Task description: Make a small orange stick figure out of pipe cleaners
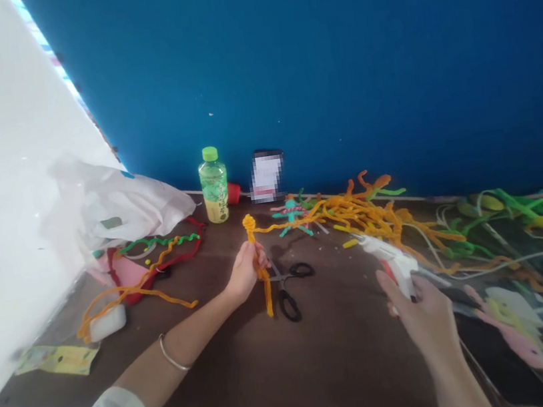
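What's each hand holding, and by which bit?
The left hand holds an orange fuzzy piece by its stem, below the bunched top; the right hand grips a white glue gun by its handle.

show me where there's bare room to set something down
Widest: brown tabletop between the scissors and its near edge. Smaller: between scissors and held glue gun. Crowded: back right, with orange pipe cleaners; far right; left, around the white plastic bag.
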`<state>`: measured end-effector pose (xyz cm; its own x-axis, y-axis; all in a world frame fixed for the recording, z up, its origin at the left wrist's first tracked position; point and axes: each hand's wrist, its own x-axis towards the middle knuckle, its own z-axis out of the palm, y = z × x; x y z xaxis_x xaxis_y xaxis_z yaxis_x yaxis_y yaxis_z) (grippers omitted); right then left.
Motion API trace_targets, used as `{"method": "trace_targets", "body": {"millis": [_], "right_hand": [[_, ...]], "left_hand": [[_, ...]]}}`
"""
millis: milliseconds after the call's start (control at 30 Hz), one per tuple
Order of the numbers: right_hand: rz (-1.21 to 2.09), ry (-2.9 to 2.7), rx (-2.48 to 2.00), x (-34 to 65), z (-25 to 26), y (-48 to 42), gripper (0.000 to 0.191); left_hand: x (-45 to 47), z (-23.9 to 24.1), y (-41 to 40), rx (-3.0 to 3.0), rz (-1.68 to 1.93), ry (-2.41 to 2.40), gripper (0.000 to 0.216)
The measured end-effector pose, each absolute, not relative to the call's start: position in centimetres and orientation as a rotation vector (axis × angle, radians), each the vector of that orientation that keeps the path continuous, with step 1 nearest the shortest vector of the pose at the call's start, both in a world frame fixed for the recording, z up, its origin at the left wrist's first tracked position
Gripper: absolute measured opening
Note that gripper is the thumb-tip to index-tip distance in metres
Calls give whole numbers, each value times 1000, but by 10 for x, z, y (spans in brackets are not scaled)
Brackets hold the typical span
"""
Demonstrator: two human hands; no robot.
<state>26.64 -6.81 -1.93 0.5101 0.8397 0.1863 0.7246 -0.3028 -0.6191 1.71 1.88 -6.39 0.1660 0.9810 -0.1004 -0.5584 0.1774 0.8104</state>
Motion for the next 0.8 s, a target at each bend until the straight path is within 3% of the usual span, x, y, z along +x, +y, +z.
{"method": "trace_targets", "body": {"millis": [333,567,800], "right_hand": [[-54,-1521,-1921,186,-15,-38,41],[-344,-1696,-1733,173,-35,-17,43],[-407,-1716,-1674,170,-42,-16,38]], "left_hand": [[17,-68,15,844,1228,691,30],[16,-67,11,957,1200,747,34],[16,-65,9,999,1185,775,33]]}}
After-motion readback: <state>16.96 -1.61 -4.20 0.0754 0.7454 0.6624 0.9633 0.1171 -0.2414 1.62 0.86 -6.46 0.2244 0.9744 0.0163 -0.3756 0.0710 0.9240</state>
